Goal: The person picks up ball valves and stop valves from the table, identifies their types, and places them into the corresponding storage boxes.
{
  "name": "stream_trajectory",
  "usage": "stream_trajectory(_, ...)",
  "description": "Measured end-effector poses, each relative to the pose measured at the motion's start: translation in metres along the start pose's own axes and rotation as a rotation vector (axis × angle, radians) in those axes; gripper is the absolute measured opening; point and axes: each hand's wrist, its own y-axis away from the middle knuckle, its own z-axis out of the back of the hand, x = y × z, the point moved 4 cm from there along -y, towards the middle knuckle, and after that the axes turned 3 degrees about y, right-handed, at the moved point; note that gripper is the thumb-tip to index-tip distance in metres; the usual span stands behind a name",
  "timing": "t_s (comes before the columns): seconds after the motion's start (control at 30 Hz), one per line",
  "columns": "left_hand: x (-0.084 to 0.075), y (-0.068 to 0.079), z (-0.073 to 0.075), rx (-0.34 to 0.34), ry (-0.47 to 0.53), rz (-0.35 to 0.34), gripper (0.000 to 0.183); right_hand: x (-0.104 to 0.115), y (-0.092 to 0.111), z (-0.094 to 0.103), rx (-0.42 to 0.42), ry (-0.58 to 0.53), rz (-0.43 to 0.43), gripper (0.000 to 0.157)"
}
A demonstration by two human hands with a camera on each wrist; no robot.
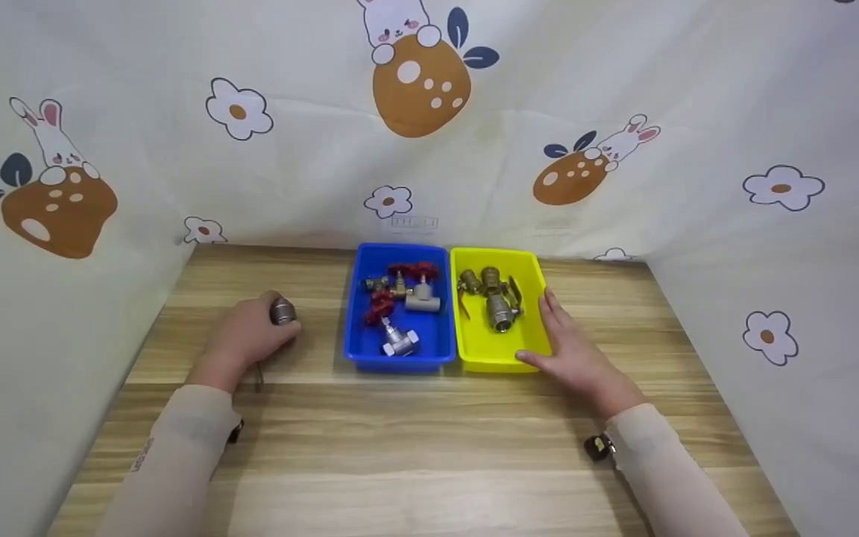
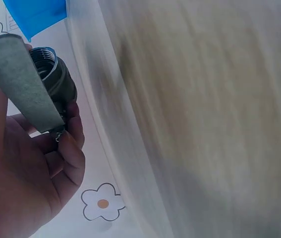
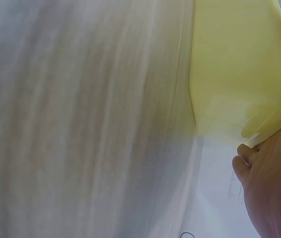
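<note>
My left hand point(image 1: 244, 333) grips a metal ball valve point(image 1: 282, 312) over the left part of the table. In the left wrist view, the fingers curl round the valve's threaded body point(image 2: 63, 84), and its flat grey lever handle point(image 2: 24, 82) points up toward the wrist. My right hand point(image 1: 582, 363) rests against a yellow bin point(image 1: 485, 352), fingers extended along its right side and thumb at the front rim. Inside that bin lie several brass and steel valves point(image 1: 500, 309). The right wrist view shows the hand point(image 3: 274, 178) beside the bin's yellow wall point(image 3: 239, 64).
A blue bin point(image 1: 400, 366) stands directly left of the yellow one, between the hands. It holds several valves, some with red handwheels point(image 1: 379, 306). Both bins sit near the back of the wooden table point(image 1: 400, 455), close to a patterned cloth backdrop point(image 1: 310, 164).
</note>
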Motion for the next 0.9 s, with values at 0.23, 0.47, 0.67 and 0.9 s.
stream_trajectory(0.23,-0.004,0.001,0.004,-0.008,0.028,-0.01,0.07,0.0,0.0,0.0,0.0,-0.002,-0.004,0.118)
stream_trajectory(0.47,-0.012,0.002,0.01,0.004,0.045,-0.027,0.069,0.002,0.001,0.001,-0.008,-0.011,0.003,0.118)
stream_trajectory(0.67,-0.023,0.001,0.016,0.01,0.049,-0.047,0.073,0.002,0.001,0.001,0.001,-0.008,-0.01,0.117)
stream_trajectory(0.9,-0.039,0.002,0.021,0.021,0.086,-0.054,0.07,0.001,0.0,0.0,-0.002,0.002,-0.001,0.117)
